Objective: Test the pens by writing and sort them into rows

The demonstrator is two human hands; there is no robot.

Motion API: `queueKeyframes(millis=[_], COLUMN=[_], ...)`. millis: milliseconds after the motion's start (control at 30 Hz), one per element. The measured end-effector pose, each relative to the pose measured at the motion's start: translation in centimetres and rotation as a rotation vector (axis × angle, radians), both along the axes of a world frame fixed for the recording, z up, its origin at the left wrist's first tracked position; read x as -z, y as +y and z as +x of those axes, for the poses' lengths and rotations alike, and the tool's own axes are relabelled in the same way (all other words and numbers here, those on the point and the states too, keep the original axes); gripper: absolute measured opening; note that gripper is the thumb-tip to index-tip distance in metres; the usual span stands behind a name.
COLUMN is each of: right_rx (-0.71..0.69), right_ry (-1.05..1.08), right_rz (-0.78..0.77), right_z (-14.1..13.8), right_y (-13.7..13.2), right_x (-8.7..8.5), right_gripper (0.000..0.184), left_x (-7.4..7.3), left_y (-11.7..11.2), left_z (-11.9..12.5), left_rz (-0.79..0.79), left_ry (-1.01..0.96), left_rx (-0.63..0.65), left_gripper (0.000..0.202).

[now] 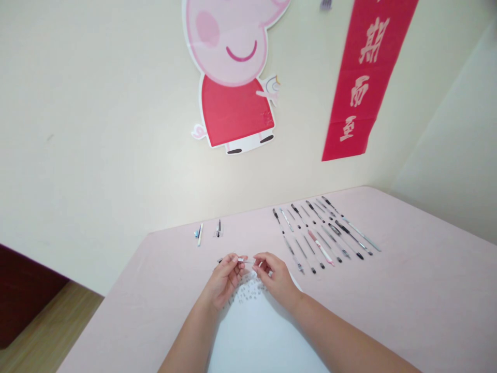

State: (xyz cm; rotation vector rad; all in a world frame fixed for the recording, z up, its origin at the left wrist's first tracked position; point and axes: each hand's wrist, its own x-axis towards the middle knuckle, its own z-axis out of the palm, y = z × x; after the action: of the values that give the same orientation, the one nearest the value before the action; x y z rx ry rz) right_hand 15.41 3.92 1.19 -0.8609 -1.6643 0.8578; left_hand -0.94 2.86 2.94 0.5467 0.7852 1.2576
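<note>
Both hands are raised over a white sheet of paper (264, 331) with rows of small dark marks near its far end. Between them is a thin, clear-and-white pen part (247, 261), roughly level. My left hand (224, 282) pinches its left end with thumb and fingertips. My right hand (276, 277) closes its fingertips on the right end. What exact part it is stays too small to tell. Just behind my left hand, a small dark piece (219, 260) shows, mostly hidden by the fingers.
Two rows of pens and refills lie right of the hands, among them a pink-and-white pen (320, 247). Toward the table's (155, 290) far left lie a white pen (200, 235) with a blue cap (196, 234), and a black pen piece (219, 228) with clear parts. A wall stands behind.
</note>
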Motion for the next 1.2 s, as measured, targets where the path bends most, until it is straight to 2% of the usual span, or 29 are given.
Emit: queueKeyframes(millis=[100,267,400,533,633,700,833,967,1067,1200], right_rx=[-0.009,-0.019,-0.002,-0.080,-0.107,-0.118,-0.138,-0.118,-0.099,-0.097], right_ry=[-0.017,-0.011,0.118,0.258,0.304,0.312,0.272,0.221,0.207,0.180], right_rz=[0.013,0.013,-0.146,-0.344,-0.391,-0.420,-0.470,-0.432,-0.399,-0.371], right_z=[0.0,-0.1,-0.2,-0.2,-0.1,0.0,-0.2,-0.4,-0.4,-0.3], right_y=[0.0,-0.2,0.1,0.3,0.3,0.2,0.2,0.3,0.4,0.5], right_x=[-0.3,-0.8,-0.6,-0.8,-1.2,-1.3,-1.0,-0.5,-0.2,0.0], right_gripper=[0.021,0.013,0.011,0.018,0.022,0.023,0.024,0.020,0.016,0.013], left_x=[-0.2,-0.4,-0.4,-0.4,-0.7,-0.9,-0.5,0.8,1.4,1.6], left_y=[-0.2,-0.5,-0.7,-0.8,-0.6,-0.3,0.5,1.3,1.4,1.4], left_z=[0.1,0.3,0.6,0.9,0.5,-0.2,-2.6,-5.1,-6.1,-6.2], left_rz=[0.014,0.027,0.083,0.149,0.172,0.181,0.200,0.179,0.278,0.364], left_ry=[0.002,0.090,0.250,0.421,0.527,0.603,0.839,1.228,1.555,1.763], left_rx=[0.052,0.104,0.080,0.085,0.083,0.016,-0.244,-0.383,-0.366,-0.224], left_gripper=[0.014,0.019,0.020,0.022,0.027,0.029,0.028,0.019,0.015,0.020])
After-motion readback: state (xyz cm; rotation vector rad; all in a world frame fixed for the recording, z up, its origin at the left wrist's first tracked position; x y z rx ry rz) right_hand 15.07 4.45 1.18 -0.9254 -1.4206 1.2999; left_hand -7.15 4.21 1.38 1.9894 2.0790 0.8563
